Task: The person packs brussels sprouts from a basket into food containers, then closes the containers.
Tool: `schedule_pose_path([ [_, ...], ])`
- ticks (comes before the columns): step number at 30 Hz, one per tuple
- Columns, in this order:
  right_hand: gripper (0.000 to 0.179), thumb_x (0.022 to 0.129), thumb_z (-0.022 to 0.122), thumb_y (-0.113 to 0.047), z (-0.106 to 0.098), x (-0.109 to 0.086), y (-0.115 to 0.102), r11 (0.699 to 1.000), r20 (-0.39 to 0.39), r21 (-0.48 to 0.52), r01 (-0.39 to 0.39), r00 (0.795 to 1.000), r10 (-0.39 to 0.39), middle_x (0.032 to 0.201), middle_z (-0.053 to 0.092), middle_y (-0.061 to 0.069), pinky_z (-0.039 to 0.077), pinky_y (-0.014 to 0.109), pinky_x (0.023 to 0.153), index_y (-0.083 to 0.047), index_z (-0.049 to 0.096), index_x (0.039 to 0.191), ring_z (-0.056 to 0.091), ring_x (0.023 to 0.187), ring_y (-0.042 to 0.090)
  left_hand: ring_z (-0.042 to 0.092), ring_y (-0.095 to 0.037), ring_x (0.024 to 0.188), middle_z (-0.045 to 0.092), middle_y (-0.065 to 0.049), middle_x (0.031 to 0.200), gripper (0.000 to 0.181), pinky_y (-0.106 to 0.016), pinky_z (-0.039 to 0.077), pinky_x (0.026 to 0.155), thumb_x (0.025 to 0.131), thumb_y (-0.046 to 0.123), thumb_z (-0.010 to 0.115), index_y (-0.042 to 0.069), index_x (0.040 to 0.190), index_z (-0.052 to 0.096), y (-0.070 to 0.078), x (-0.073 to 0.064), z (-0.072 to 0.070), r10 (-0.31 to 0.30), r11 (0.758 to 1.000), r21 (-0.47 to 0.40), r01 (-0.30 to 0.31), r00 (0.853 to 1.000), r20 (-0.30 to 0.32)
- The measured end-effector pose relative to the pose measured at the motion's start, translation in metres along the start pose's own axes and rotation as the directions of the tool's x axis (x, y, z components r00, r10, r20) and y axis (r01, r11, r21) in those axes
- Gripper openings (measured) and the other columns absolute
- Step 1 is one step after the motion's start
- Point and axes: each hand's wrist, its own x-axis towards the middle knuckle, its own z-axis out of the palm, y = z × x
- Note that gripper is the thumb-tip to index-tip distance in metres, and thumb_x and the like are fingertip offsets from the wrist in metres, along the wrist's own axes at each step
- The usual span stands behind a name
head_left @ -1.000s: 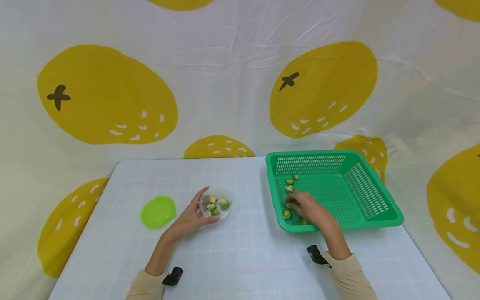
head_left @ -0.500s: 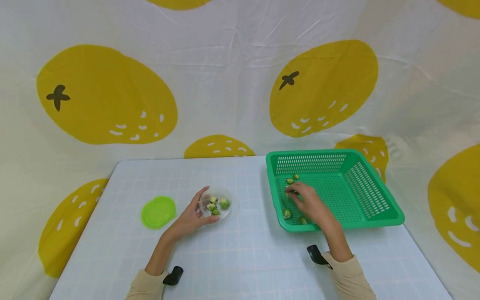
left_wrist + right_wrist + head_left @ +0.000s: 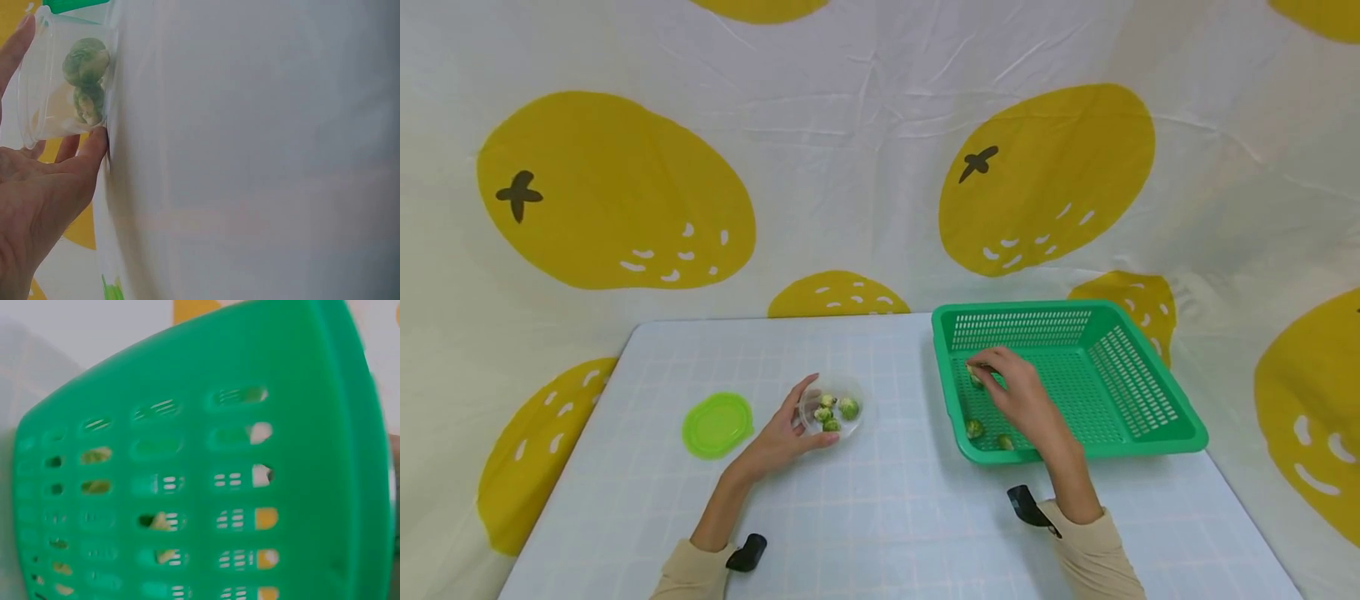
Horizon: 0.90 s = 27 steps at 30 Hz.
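Note:
My left hand (image 3: 781, 437) grips a clear plastic cup (image 3: 859, 421), thumb at the near side and fingers round the far side. Several small Brussels sprouts (image 3: 848, 407) lie in it; two show through its wall in the left wrist view. My right hand (image 3: 1018, 392) is over the left part of a green plastic basket (image 3: 1150, 358), thumb and fingertips pinching a Brussels sprout (image 3: 976, 380). Two more sprouts (image 3: 974, 428) lie near the basket's front left corner. In the right wrist view the slotted basket wall (image 3: 300, 456) hides the hand.
A bright green round lid (image 3: 717, 425) lies on the table left of the left hand. The table (image 3: 880, 517) has a pale checked cover. Behind it hangs a white cloth (image 3: 865, 183) printed with yellow fruit.
My right hand has moved toward the back of the basket and picked up a sprout from the left row. My left hand and the cup have stayed in place.

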Motion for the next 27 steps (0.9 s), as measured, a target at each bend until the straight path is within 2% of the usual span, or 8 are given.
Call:
schedule_pose_path([
  [12,0.016,0.092,0.073,0.004,0.003,0.011,-0.019,0.996,-0.063,0.07,0.05,0.997,-0.046,0.107,0.07,0.008,0.058,0.029,0.077,-0.001,0.076,0.107,0.067,0.094,0.021,0.018,-0.038,0.154,0.017,-0.011,0.168,0.105,-0.055,0.026,0.121,0.086,0.033,0.086,0.032,0.165,0.016,0.0,0.0,-0.001,-0.004,1.0,-0.001,0.004,1.0,0.002],
  [21,0.019,0.088,0.076,0.007,0.018,0.024,-0.037,0.989,-0.066,0.096,0.117,0.992,-0.111,0.105,0.071,0.009,0.059,0.038,0.077,-0.002,0.076,0.105,0.067,0.098,0.024,0.02,-0.033,0.154,0.017,-0.007,0.168,0.106,-0.053,0.026,0.122,0.085,0.031,0.087,0.036,0.164,0.016,-0.001,-0.001,-0.001,-0.006,0.999,-0.034,0.007,1.0,0.012],
  [27,0.018,0.09,0.073,0.008,0.033,0.031,-0.048,0.973,-0.032,0.167,0.16,0.987,-0.157,0.105,0.071,0.01,0.059,0.034,0.08,-0.001,0.074,0.106,0.066,0.099,0.024,0.021,-0.033,0.153,0.019,-0.008,0.167,0.106,-0.054,0.026,0.122,0.086,0.031,0.087,0.036,0.164,0.016,-0.001,-0.001,-0.001,-0.001,0.999,-0.035,0.002,1.0,0.014],
])
